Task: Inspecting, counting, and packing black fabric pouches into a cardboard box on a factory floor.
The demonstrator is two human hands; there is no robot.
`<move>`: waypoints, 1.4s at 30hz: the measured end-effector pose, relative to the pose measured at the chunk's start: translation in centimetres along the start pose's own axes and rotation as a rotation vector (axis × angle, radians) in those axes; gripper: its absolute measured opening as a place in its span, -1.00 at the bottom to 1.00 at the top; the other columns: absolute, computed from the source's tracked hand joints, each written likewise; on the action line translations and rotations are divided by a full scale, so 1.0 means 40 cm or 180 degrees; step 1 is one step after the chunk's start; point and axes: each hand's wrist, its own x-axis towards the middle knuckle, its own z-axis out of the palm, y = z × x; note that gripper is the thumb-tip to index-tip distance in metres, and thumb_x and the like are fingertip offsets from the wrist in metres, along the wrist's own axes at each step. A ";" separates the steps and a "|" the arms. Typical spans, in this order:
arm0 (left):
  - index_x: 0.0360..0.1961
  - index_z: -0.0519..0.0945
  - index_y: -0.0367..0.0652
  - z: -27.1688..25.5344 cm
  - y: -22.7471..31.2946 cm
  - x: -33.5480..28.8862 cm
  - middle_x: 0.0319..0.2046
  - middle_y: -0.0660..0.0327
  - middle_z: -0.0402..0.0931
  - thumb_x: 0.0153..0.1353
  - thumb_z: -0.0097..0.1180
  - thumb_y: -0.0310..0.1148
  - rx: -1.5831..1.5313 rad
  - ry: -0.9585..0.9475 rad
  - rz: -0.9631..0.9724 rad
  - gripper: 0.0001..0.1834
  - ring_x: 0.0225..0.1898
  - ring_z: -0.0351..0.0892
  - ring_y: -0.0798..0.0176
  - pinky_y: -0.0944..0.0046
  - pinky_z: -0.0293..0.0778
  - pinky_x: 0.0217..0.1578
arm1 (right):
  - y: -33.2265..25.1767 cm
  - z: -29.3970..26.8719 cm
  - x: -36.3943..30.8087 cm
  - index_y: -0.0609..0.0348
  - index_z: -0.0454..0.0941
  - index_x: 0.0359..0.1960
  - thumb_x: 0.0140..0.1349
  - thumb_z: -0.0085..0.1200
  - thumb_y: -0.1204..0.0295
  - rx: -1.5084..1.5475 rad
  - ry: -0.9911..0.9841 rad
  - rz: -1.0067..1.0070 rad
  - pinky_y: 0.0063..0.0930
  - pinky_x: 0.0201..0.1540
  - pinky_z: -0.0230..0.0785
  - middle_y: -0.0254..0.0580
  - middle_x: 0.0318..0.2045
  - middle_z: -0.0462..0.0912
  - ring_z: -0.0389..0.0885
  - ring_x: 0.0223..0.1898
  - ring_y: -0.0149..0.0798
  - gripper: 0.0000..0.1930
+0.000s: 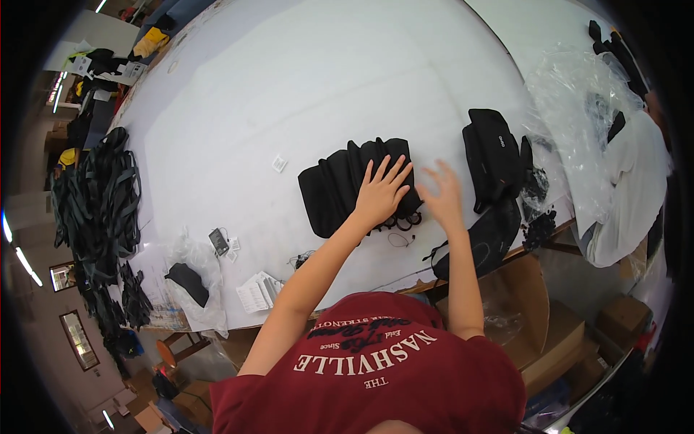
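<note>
A row of black fabric pieces (325,189), overlapping like folded pouches, lies on the white table in front of me. My left hand (379,197) rests flat on the right part of the row, fingers spread. Just off the row's right end is my right hand (442,197), a little blurred, its fingers apart and nothing seen in them. Small black rings (406,221) stick out at the near edge of the row, partly under my left hand. A thin loop of cord (399,239) lies on the table close by.
Right of my hands lie a stack of black pouches (493,155) and a black bag (484,239). Clear plastic wrap (578,108) covers the far right. Black straps (97,202) hang at the left edge. Paper slips (259,292) and a plastic bag (210,289) are near left. Cardboard boxes (538,311) stand below right.
</note>
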 end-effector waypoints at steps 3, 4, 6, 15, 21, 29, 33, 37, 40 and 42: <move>0.27 0.23 0.09 0.003 -0.006 -0.017 0.30 0.30 0.10 0.31 -0.19 -0.10 0.0149 0.0019 -0.0062 -0.49 0.33 0.00 0.12 -0.03 -0.17 0.30 | -0.004 -0.175 0.066 -0.26 0.20 0.26 -0.04 0.21 0.24 -0.1761 0.1180 0.0456 0.03 0.27 -0.09 -0.05 0.24 0.19 0.09 0.28 0.02 -0.26; 0.28 0.23 0.10 0.005 -0.002 -0.013 0.30 0.31 0.10 0.31 -0.20 -0.09 0.0215 0.0037 -0.0030 -0.49 0.34 -0.02 0.13 -0.02 -0.17 0.30 | 0.037 -0.211 0.079 -0.33 0.18 0.26 -0.06 0.22 0.23 -0.2112 0.1311 0.0816 0.06 0.27 -0.11 -0.06 0.25 0.17 0.09 0.27 0.00 -0.23; 0.27 0.23 0.10 0.009 0.006 -0.007 0.30 0.32 0.10 0.31 -0.20 -0.09 0.0158 0.0060 0.0038 -0.49 0.35 -0.04 0.14 -0.02 -0.18 0.30 | 0.138 -0.247 0.094 -0.45 0.19 0.25 -0.09 0.24 0.19 -0.1773 0.0577 0.1494 0.04 0.23 0.01 -0.10 0.25 0.17 0.15 0.25 0.02 -0.22; 0.28 0.21 0.09 0.001 -0.007 -0.030 0.31 0.31 0.09 0.30 -0.18 -0.09 0.0153 0.0012 -0.0090 -0.47 0.34 -0.02 0.13 -0.01 -0.17 0.30 | 0.032 -0.194 0.072 0.22 0.39 0.13 0.17 0.05 0.50 0.2525 0.1388 0.0584 -0.52 0.14 0.18 -0.17 0.08 0.47 0.40 0.07 -0.35 -0.55; 0.31 0.16 0.10 0.003 0.007 -0.012 0.33 0.32 0.03 0.31 -0.19 -0.12 -0.0509 0.0261 -0.0438 -0.46 0.31 0.02 -0.02 -0.10 -0.15 0.27 | 0.009 0.141 -0.022 -0.03 0.39 0.16 0.16 0.07 0.25 0.1635 -0.0372 0.0961 -0.26 0.19 0.14 0.01 0.06 0.46 0.36 0.13 0.01 -0.52; 0.27 0.23 0.32 0.012 0.020 -0.001 0.35 0.40 -0.01 0.30 -0.18 -0.05 0.0137 0.0025 -0.0252 -0.51 0.29 -0.01 -0.20 -0.30 -0.18 0.21 | 0.018 -0.122 0.050 -0.07 0.37 0.11 -0.06 0.22 0.29 -0.0990 0.1281 0.0572 -0.17 0.09 0.14 -0.08 0.02 0.34 0.24 0.10 -0.02 -0.40; 0.27 0.22 0.34 0.019 0.024 -0.003 0.34 0.39 0.01 0.30 -0.19 -0.05 0.0132 0.0048 -0.0185 -0.51 0.29 -0.01 -0.17 -0.29 -0.18 0.21 | 0.109 -0.157 0.042 0.08 0.38 0.07 -0.12 0.23 0.37 -0.1521 0.0797 0.0984 -0.25 -0.01 0.20 -0.13 -0.15 0.36 0.31 -0.06 -0.09 -0.40; 0.27 0.21 0.35 0.013 0.014 -0.003 0.34 0.39 0.01 0.30 -0.18 -0.05 0.0149 0.0080 -0.0211 -0.51 0.30 -0.01 -0.14 -0.27 -0.18 0.22 | 0.078 -0.138 0.025 0.15 0.41 0.01 -0.13 0.24 0.39 -0.1588 0.0864 0.0995 -0.29 -0.05 0.22 -0.17 -0.19 0.35 0.31 -0.11 -0.10 -0.43; 0.27 0.20 0.35 0.012 0.014 -0.009 0.34 0.38 0.01 0.30 -0.17 -0.05 0.0158 0.0060 -0.0222 -0.50 0.30 -0.01 -0.13 -0.26 -0.18 0.23 | 0.056 -0.107 0.011 0.19 0.44 -0.04 -0.08 0.20 0.42 -0.1426 0.0810 0.0885 -0.27 -0.01 0.24 -0.16 -0.15 0.41 0.35 -0.07 -0.09 -0.52; 0.28 0.20 0.35 0.013 0.018 -0.006 0.34 0.38 0.01 0.30 -0.17 -0.06 0.0137 0.0060 -0.0202 -0.50 0.30 -0.01 -0.13 -0.26 -0.18 0.23 | 0.063 -0.070 0.002 0.22 0.48 -0.09 -0.01 0.14 0.44 -0.0558 0.1355 0.0328 -0.30 0.02 0.26 -0.15 -0.12 0.49 0.40 -0.02 -0.09 -0.61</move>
